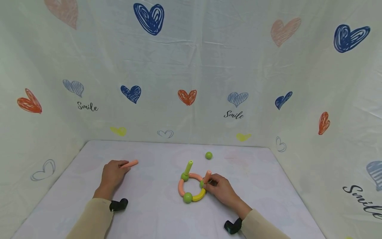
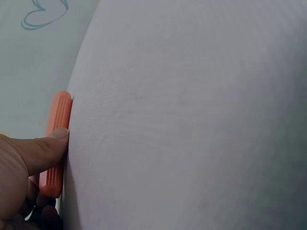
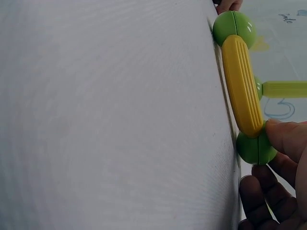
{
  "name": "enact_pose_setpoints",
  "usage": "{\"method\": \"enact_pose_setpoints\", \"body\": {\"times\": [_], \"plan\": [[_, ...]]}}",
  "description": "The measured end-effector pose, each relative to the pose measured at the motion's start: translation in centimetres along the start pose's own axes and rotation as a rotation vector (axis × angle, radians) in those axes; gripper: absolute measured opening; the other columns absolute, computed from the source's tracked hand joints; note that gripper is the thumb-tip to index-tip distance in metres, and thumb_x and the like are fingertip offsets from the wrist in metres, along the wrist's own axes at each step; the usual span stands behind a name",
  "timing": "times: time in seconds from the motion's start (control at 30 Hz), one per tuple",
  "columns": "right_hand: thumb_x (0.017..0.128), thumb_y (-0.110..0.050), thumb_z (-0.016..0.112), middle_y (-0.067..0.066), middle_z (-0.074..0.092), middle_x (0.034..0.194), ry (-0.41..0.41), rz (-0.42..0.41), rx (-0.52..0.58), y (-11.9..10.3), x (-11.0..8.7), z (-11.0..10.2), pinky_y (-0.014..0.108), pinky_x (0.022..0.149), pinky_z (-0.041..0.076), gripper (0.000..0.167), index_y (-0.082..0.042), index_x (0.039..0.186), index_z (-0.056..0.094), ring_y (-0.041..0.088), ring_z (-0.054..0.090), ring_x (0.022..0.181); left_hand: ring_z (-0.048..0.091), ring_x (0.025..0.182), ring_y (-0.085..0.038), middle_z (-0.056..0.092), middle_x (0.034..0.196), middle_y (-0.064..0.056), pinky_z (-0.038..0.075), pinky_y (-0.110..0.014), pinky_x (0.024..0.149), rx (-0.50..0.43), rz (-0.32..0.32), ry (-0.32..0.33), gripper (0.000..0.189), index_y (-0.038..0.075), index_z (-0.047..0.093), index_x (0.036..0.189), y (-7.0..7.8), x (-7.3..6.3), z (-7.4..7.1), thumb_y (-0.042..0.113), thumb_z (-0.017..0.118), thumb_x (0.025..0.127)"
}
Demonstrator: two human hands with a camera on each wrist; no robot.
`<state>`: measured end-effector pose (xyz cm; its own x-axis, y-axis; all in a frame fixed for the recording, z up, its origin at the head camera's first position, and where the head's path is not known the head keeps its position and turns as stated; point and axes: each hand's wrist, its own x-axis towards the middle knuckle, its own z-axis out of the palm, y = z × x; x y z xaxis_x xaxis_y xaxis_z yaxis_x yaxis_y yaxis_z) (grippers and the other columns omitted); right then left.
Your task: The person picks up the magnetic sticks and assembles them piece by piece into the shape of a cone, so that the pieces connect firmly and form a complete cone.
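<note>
A ring of curved rods and green balls lies on the table. Two rods are orange, and one is a yellow curved rod (image 1: pixel 199 195). A light green rod (image 1: pixel 189 167) stands up from the far-left ball (image 1: pixel 185 177), and an orange rod (image 1: pixel 207 176) rises from the ring's right side. My right hand (image 1: pixel 222 189) pinches the right green ball (image 3: pixel 257 147), where the yellow rod joins it. Away to the left, my left hand (image 1: pixel 113 174) holds a loose orange rod (image 2: pixel 58 143) between thumb and fingers, close to the tabletop.
A single green ball (image 1: pixel 209 155) lies beyond the ring. The white table (image 1: pixel 155 212) meets a cloth backdrop (image 1: pixel 191 66) printed with hearts and words at the back and sides.
</note>
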<state>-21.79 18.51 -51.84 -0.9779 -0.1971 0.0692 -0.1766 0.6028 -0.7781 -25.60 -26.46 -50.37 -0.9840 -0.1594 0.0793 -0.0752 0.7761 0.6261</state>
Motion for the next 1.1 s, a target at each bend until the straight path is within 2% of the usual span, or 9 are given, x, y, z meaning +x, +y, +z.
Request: {"method": "enact_pose_setpoints", "body": {"times": [0.17, 0.37, 0.53, 0.57, 0.7, 0.83, 0.97, 1.1], "plan": [[0.093, -0.030, 0.082, -0.006, 0.069, 0.102, 0.001, -0.007, -0.002, 0.1, 0.0, 0.1, 0.026, 0.079, 0.050, 0.016, -0.019, 0.103, 0.076, 0.013, 0.058, 0.090, 0.055, 0.129, -0.053, 0.061, 0.138, -0.033, 0.047, -0.062, 0.106, -0.047, -0.034, -0.016, 0.042, -0.005, 0.065, 0.137, 0.2, -0.2, -0.3, 0.017, 0.068, 0.102], [0.093, -0.030, 0.082, -0.006, 0.069, 0.102, 0.002, 0.008, 0.005, 0.1, 0.0, 0.2, 0.026, 0.079, 0.049, 0.017, -0.019, 0.105, 0.077, 0.013, 0.058, 0.091, 0.059, 0.122, -0.044, 0.064, 0.136, -0.027, 0.049, -0.058, 0.100, -0.143, -0.092, 0.005, 0.046, 0.002, 0.066, 0.138, 1.1, -0.5, -0.3, 0.034, 0.065, 0.105], [0.093, -0.029, 0.082, -0.006, 0.069, 0.103, 0.006, 0.009, 0.011, 0.1, 0.1, 0.3, 0.026, 0.079, 0.049, 0.016, -0.019, 0.104, 0.077, 0.014, 0.058, 0.091, 0.059, 0.125, -0.043, 0.068, 0.132, -0.025, 0.048, -0.058, 0.102, -0.192, -0.066, 0.027, 0.043, 0.001, 0.066, 0.137, 2.3, -0.8, 0.3, 0.028, 0.068, 0.104], [0.092, -0.029, 0.082, -0.006, 0.068, 0.102, 0.007, 0.008, 0.014, 0.0, 0.0, 0.3, 0.026, 0.079, 0.049, 0.016, -0.020, 0.104, 0.077, 0.014, 0.058, 0.091, 0.060, 0.124, -0.042, 0.070, 0.130, -0.024, 0.048, -0.058, 0.103, -0.200, -0.055, 0.029, 0.041, 0.001, 0.066, 0.137, 2.6, -0.9, 0.4, 0.024, 0.069, 0.103], [0.092, -0.027, 0.083, -0.007, 0.068, 0.101, 0.018, 0.008, 0.023, -0.1, 0.0, 0.3, 0.025, 0.080, 0.049, 0.016, -0.020, 0.105, 0.077, 0.013, 0.059, 0.091, 0.062, 0.120, -0.040, 0.073, 0.124, -0.022, 0.049, -0.055, 0.097, -0.211, -0.020, 0.020, 0.040, 0.001, 0.066, 0.135, 4.2, -1.4, 0.8, 0.022, 0.071, 0.102], [0.091, -0.026, 0.083, -0.008, 0.067, 0.099, 0.029, 0.004, 0.025, -0.1, 0.0, 0.4, 0.024, 0.079, 0.049, 0.018, -0.020, 0.107, 0.078, 0.011, 0.059, 0.090, 0.064, 0.109, -0.033, 0.075, 0.120, -0.017, 0.050, -0.041, 0.085, -0.220, 0.005, 0.000, 0.038, 0.004, 0.068, 0.133, 6.2, -2.3, 1.6, 0.023, 0.073, 0.100], [0.091, -0.025, 0.083, -0.008, 0.068, 0.098, 0.031, 0.004, 0.025, 0.0, 0.0, 0.4, 0.024, 0.079, 0.050, 0.017, -0.020, 0.107, 0.078, 0.011, 0.059, 0.090, 0.064, 0.102, -0.027, 0.077, 0.117, -0.012, 0.050, -0.034, 0.081, -0.258, 0.040, -0.014, 0.035, 0.006, 0.070, 0.129, 8.3, -3.6, 2.6, 0.021, 0.075, 0.098], [0.091, -0.025, 0.083, -0.008, 0.067, 0.097, 0.036, -0.005, 0.014, 0.1, 0.1, 0.4, 0.024, 0.078, 0.049, 0.016, -0.019, 0.106, 0.078, 0.011, 0.059, 0.089, 0.065, 0.099, -0.022, 0.077, 0.111, -0.006, 0.053, -0.032, 0.082, -0.309, 0.060, -0.041, 0.031, 0.009, 0.073, 0.123, 10.6, -5.5, 4.2, 0.020, 0.079, 0.095]]}}
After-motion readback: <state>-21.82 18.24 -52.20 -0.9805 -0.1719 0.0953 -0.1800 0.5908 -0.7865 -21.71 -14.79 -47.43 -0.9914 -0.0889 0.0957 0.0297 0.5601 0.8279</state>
